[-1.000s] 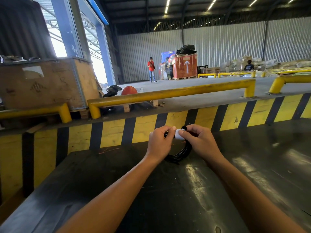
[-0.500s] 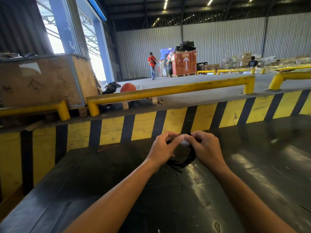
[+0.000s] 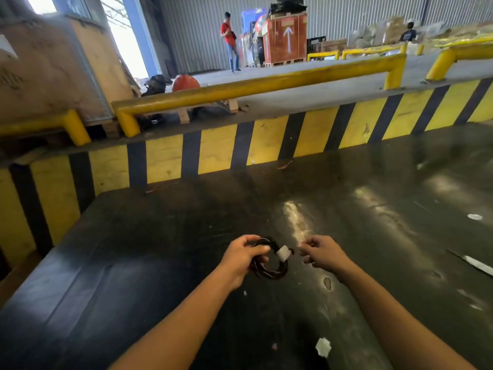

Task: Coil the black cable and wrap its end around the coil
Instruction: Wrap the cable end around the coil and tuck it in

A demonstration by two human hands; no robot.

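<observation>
The black cable (image 3: 270,271) is a small tight coil just above the dark table (image 3: 165,263), with a white tab (image 3: 282,253) on its upper right side. My left hand (image 3: 241,259) grips the coil's left side with thumb and fingers. My right hand (image 3: 321,252) hovers a short way to the right of the coil, fingers loosely curled and apart, touching nothing. Whether the coil rests on the table I cannot tell.
A yellow-and-black striped barrier (image 3: 266,145) runs along the table's far edge, with yellow rails (image 3: 253,88) behind it. Scraps of white paper (image 3: 322,347) lie on the table near me and at the right (image 3: 474,217). A person in red (image 3: 229,41) stands far off.
Both hands held the coil together near the barrier. Now they are lower and nearer to me, and my right hand has let go and moved off to the right.
</observation>
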